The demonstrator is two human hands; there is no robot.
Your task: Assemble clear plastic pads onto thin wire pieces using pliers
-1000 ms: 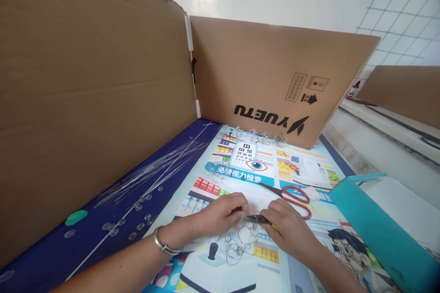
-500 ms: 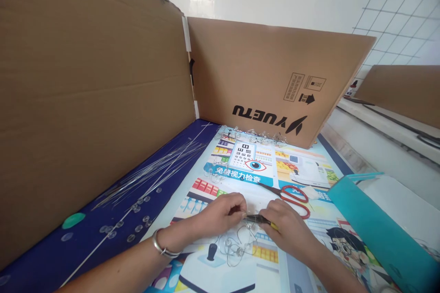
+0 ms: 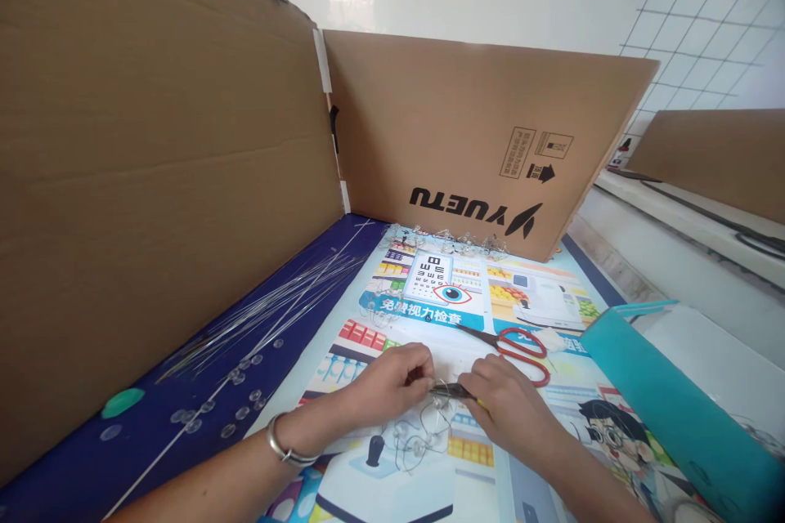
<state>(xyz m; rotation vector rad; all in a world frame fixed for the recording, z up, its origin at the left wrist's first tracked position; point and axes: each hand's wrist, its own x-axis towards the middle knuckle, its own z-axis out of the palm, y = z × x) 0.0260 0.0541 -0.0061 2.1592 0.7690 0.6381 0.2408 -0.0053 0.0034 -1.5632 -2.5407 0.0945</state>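
My right hand (image 3: 504,394) is closed round the handles of pliers (image 3: 452,391), whose dark jaws point left. Facing it, my left hand (image 3: 401,380) is pinched at the jaw tips on the end of a wire piece with clear beads (image 3: 417,447). Thin wire loops of that piece hang below the pliers, over the printed sheet. The exact grip of the left fingertips on the wire is partly hidden. Just beyond my right hand lie red-handled scissors (image 3: 521,346), blades toward the left.
Loose clear beads (image 3: 244,413), a bundle of straight wires (image 3: 263,310) and a green disc (image 3: 123,403) lie on the blue surface at left. More beaded wire pieces (image 3: 469,244) rest along the standing cardboard (image 3: 392,131). A teal box (image 3: 680,417) stands at right.
The view has shifted slightly. Both hands keep their places at the wire, and the pliers' handle has turned a little within my right hand.
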